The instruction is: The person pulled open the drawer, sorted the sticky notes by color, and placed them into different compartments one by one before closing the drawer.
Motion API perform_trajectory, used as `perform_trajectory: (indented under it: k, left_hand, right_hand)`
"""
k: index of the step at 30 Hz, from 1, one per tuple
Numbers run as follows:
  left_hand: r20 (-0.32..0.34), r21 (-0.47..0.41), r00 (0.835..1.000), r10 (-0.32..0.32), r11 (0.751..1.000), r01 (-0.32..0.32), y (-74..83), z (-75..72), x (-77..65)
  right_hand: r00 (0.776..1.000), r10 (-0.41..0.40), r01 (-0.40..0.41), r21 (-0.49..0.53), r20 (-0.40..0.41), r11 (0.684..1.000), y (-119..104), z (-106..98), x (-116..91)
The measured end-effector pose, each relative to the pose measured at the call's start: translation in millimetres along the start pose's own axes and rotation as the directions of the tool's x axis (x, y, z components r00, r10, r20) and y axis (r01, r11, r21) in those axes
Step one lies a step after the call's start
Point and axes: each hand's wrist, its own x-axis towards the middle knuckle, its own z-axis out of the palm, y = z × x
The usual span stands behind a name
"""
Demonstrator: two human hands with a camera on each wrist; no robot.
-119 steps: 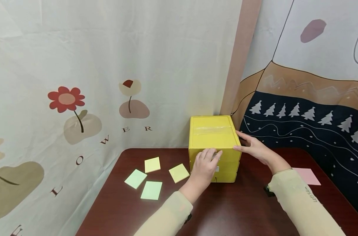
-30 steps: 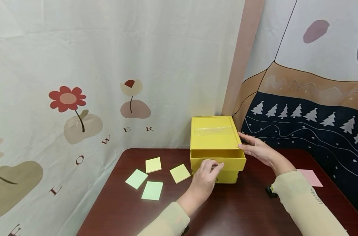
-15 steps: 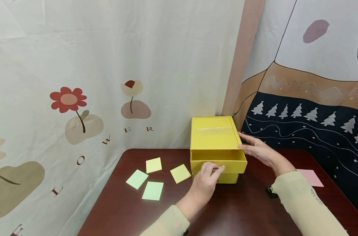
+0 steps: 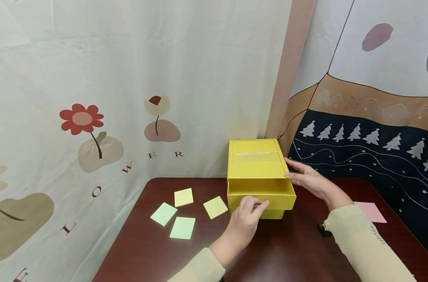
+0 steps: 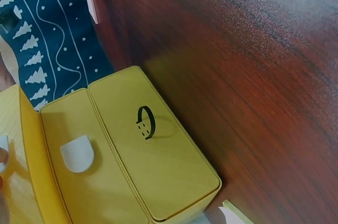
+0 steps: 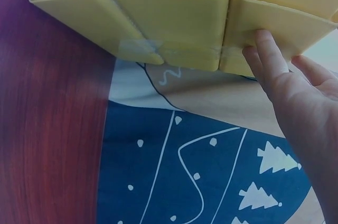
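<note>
A yellow drawer box point(image 4: 254, 166) stands at the back of the table, its top drawer point(image 4: 281, 201) pulled out and bare inside where it shows. My left hand point(image 4: 243, 219) pinches the pull on that drawer's front; the fingers hide most of it. In the left wrist view, a lower drawer has a white tab point(image 5: 78, 154) and the bottom one a black loop point(image 5: 147, 122). My right hand point(image 4: 307, 180) rests with extended fingers against the box's right side near the top. The right wrist view shows its fingertips point(image 6: 265, 42) on the side wall.
Two yellow sticky-note pads point(image 4: 183, 197) point(image 4: 215, 207) and two green pads point(image 4: 164, 214) point(image 4: 182, 228) lie left of the box. A pink pad point(image 4: 370, 212) lies beyond my right forearm. Patterned curtains point(image 4: 200, 78) hang right behind the table point(image 4: 288, 250).
The top drawer was closed four seconds ago; my left hand has drawn it out toward me, moving only slightly in the last half second. My right hand stays at the box's side.
</note>
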Motion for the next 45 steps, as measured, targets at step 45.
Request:
perform_trajectory:
  k: [45]
  left_hand:
    - [-0.025, -0.005, 0.999, 0.042, 0.999, -0.043, 9.6, -10.2, -7.3]
  right_hand:
    - [1.0, -0.003, 0.002, -0.024, -0.023, 1.0, 0.4, 1.7, -0.8]
